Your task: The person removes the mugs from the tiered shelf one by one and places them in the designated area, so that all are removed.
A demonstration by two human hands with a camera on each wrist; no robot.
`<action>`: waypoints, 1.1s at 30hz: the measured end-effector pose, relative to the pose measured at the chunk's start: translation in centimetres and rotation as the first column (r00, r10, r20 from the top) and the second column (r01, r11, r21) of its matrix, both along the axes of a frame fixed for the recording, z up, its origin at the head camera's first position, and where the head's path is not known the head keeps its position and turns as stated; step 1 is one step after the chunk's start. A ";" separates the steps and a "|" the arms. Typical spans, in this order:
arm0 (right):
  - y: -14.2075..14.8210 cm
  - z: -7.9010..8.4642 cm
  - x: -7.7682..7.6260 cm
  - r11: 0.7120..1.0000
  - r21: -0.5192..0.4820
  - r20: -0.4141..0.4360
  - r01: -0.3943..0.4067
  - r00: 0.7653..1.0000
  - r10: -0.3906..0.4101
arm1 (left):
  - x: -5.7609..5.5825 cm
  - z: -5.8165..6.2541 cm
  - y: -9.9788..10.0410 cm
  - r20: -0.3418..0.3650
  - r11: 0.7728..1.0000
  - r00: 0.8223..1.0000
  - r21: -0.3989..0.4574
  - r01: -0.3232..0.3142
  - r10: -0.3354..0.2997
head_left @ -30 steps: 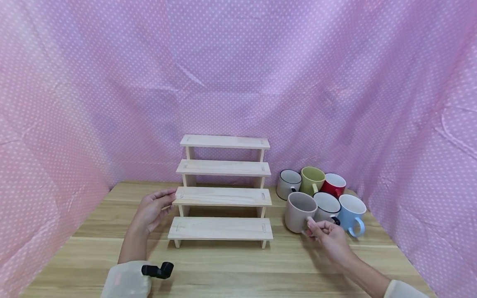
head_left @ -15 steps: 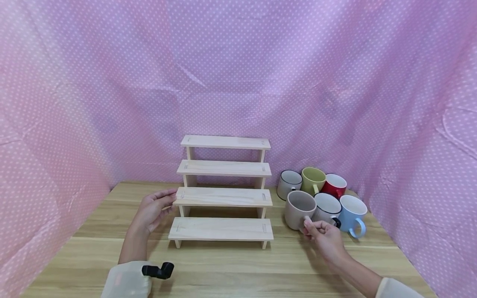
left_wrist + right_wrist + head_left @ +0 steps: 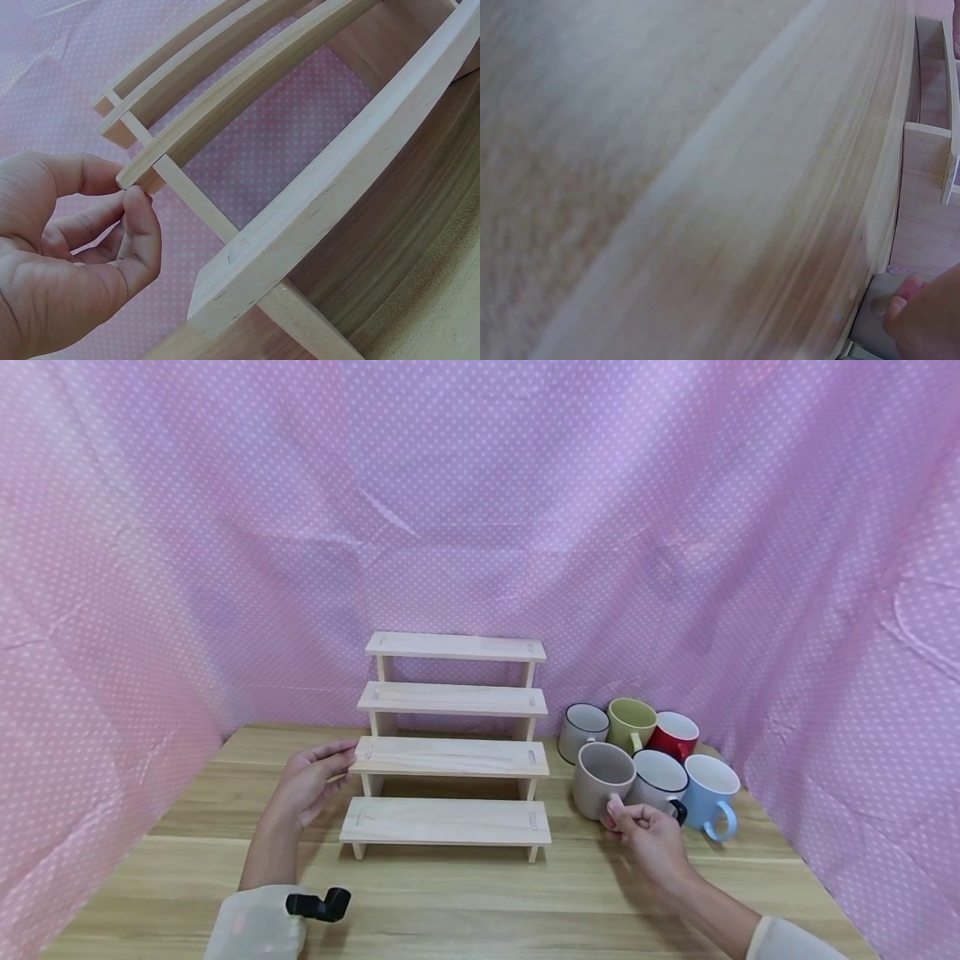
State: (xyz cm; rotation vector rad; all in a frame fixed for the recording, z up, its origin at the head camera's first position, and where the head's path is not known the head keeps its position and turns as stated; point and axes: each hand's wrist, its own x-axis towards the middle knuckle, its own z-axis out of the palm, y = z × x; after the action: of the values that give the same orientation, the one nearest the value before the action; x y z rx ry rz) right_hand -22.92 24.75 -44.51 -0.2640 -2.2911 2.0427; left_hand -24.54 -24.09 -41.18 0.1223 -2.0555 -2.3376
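Note:
A four-step pale wooden display shelf point(image 3: 450, 823) stands in the middle of the table in the head view. My left hand point(image 3: 311, 779) pinches the left end of its second board from the bottom. Close up in the left wrist view, the thumb and index finger of my left hand point(image 3: 82, 240) meet at that board's end point(image 3: 154, 169). To the right of the shelf, my right hand point(image 3: 651, 842) pinches the handle of a taupe mug point(image 3: 600, 789), which stays upright. In the right wrist view only part of the mug point(image 3: 874, 311) shows at the lower right corner.
Several mugs cluster behind and right of the taupe one: a black-rimmed white mug point(image 3: 576, 739), a yellow-green mug point(image 3: 624, 739), a red mug point(image 3: 667, 745), another black-rimmed mug point(image 3: 654, 793) and a light blue mug point(image 3: 701, 802). A pink dotted curtain point(image 3: 465, 510) surrounds the wooden table point(image 3: 420, 910).
My right hand and the taupe mug have shifted slightly left and back, a little further from the blue mug. The left hand keeps its pinch on the shelf board.

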 end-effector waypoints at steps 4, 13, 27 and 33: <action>0.0 0.0 0.0 1.000 0.002 0.002 0.003 1.000 -0.003 | -0.1 0.0 0.0 -0.002 1.000 1.000 -0.005 0.002 -0.002; 0.0 0.0 0.1 1.000 -0.030 0.019 -0.001 1.000 0.002 | -0.1 0.1 -0.1 0.001 1.000 1.000 -0.003 0.001 -0.001; 0.3 1.2 0.9 0.959 0.270 -0.069 0.082 0.995 -0.066 | 0.1 0.5 -0.2 0.000 0.995 0.999 -0.090 -0.035 0.035; -0.2 3.8 0.8 0.929 0.330 -0.284 0.167 0.956 -0.071 | 0.8 2.2 0.3 -0.043 0.938 0.992 -0.322 -0.127 0.119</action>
State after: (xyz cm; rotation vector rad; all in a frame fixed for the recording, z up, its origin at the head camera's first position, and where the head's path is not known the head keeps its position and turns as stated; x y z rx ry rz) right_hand -22.16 24.57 -40.69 -0.0953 -2.3435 1.4707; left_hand -23.76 -23.75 -38.97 0.2075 -2.3117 -1.8912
